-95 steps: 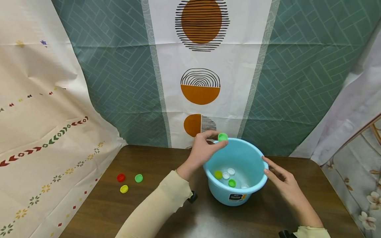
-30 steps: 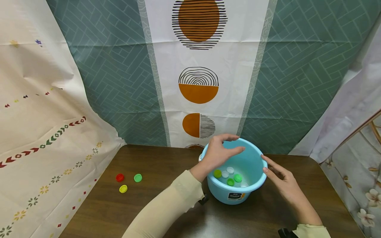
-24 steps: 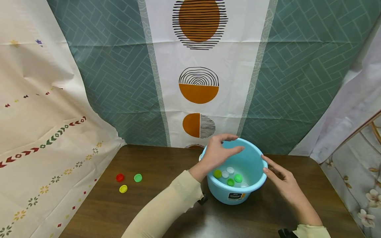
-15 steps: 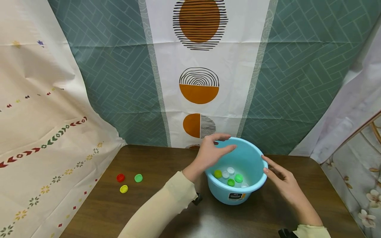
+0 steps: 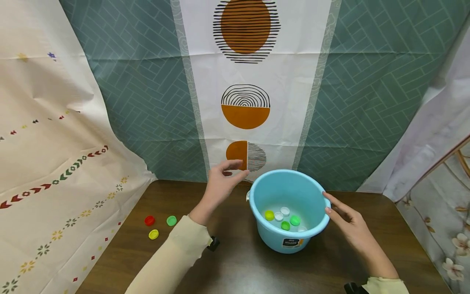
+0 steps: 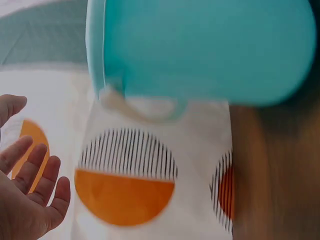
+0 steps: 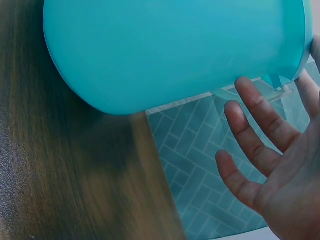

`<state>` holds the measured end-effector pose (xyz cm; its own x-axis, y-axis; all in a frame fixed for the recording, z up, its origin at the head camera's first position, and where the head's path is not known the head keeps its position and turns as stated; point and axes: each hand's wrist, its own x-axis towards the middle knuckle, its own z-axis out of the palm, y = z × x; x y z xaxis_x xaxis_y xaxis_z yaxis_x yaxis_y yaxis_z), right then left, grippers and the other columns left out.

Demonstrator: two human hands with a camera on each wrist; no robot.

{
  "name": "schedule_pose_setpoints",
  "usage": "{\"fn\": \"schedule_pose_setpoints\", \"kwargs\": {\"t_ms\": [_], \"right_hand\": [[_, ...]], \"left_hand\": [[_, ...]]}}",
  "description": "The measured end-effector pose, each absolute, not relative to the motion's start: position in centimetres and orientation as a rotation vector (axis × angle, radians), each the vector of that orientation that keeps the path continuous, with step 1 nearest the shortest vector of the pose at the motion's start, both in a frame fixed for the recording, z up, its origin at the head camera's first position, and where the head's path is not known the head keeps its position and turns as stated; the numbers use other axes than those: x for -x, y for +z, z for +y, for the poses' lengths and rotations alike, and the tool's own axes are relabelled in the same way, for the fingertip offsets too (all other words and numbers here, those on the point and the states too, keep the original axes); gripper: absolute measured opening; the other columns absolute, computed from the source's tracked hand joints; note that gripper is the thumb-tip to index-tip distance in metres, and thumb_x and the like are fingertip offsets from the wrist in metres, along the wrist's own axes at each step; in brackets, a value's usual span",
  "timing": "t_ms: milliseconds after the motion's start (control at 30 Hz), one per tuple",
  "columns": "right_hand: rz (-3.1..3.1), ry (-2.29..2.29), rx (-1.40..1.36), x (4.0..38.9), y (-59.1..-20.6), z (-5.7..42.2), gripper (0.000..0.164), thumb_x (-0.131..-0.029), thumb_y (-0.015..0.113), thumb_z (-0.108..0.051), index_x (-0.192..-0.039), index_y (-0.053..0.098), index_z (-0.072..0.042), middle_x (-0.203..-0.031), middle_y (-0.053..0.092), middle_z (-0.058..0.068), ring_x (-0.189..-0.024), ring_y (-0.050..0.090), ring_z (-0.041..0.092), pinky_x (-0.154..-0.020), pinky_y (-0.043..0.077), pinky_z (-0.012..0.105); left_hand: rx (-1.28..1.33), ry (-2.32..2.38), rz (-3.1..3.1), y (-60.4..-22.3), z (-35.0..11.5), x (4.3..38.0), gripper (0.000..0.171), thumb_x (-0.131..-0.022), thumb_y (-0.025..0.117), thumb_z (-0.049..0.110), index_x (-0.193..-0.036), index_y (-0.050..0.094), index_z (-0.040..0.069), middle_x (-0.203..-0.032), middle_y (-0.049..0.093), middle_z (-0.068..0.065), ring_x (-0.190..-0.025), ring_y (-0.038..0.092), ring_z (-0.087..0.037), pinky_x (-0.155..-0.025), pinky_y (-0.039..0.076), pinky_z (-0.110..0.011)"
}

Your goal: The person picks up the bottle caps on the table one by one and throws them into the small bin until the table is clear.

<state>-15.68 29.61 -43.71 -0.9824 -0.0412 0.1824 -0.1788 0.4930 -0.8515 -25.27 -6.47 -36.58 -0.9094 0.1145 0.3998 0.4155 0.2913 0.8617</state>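
Note:
A light blue plastic bucket [image 5: 277, 234] stands upright on the table. Inside lie several bottle caps, among them a yellow cap [image 5: 269, 215], a white cap [image 5: 284, 211] and a bright green cap [image 5: 295, 220]. My left hand [image 5: 220, 185] hovers left of the bucket, apart from it, thumb and fingers spread with nothing between them; in the left wrist view, the hand [image 6: 35, 195] shows bare fingers. My right hand [image 5: 349, 224] touches the bucket's right rim with thumb and index fingertips. From the right wrist, extended fingers [image 7: 255, 145] show beside the bucket wall.
On the brown wooden table [image 5: 235, 269], at the left, lie a red cap [image 5: 149, 220], a green cap [image 5: 171, 221] and a yellow cap [image 5: 153, 234]. A patterned cloth [image 5: 147, 102] hangs behind the table. The bucket's handle [image 6: 145, 115] hangs at its side.
The bright green cap that my left hand held is now inside the bucket. That hand has since drawn back leftward from above it. My right hand stays at the rim.

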Motion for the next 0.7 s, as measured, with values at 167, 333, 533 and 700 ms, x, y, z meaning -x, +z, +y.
{"fn": "schedule_pose_setpoints", "kwargs": {"t_ms": [167, 333, 533, 700], "right_hand": [[-2.602, 1.493, -0.192, 15.7, -43.6, 29.6, 0.047, -0.096, 0.050, -0.030, -0.142, 0.039, -0.033, -0.135, 0.053, 0.009, -0.104, 0.058, -0.002, -0.080, 0.048, 0.015], [-2.604, 1.503, -0.182, 15.7, -43.7, 29.6, 0.047, -0.096, 0.050, -0.031, -0.142, 0.038, -0.034, -0.138, 0.051, 0.007, -0.106, 0.057, -0.003, -0.080, 0.048, 0.015], [-2.588, 1.516, -0.184, 15.8, -43.7, 29.6, 0.047, -0.096, 0.050, -0.030, -0.142, 0.039, -0.033, -0.137, 0.051, 0.006, -0.105, 0.058, -0.002, -0.080, 0.048, 0.015], [-2.590, 1.522, -0.174, 15.9, -43.7, 29.6, 0.046, -0.096, 0.050, -0.031, -0.141, 0.039, -0.035, -0.138, 0.051, 0.005, -0.105, 0.059, 0.001, -0.080, 0.048, 0.016]], "left_hand": [[0.382, -1.588, -2.328, -37.0, -10.2, 24.9, 0.036, -0.079, 0.073, 0.039, -0.111, 0.067, 0.024, -0.110, 0.067, 0.007, -0.103, 0.061, -0.012, -0.091, 0.048, -0.040], [0.262, -1.595, -2.382, -36.7, -13.3, 23.5, 0.037, -0.079, 0.075, 0.029, -0.113, 0.067, 0.017, -0.112, 0.067, -0.002, -0.103, 0.062, -0.017, -0.090, 0.050, -0.039], [0.166, -1.528, -2.432, -39.9, -17.4, 23.6, 0.044, -0.076, 0.076, 0.035, -0.115, 0.066, 0.018, -0.114, 0.067, -0.003, -0.105, 0.062, -0.018, -0.091, 0.051, -0.039], [0.066, -1.376, -2.515, -42.5, -20.7, 23.8, 0.049, -0.075, 0.073, 0.049, -0.117, 0.064, 0.026, -0.111, 0.066, 0.004, -0.102, 0.062, -0.015, -0.085, 0.052, -0.031]]}}
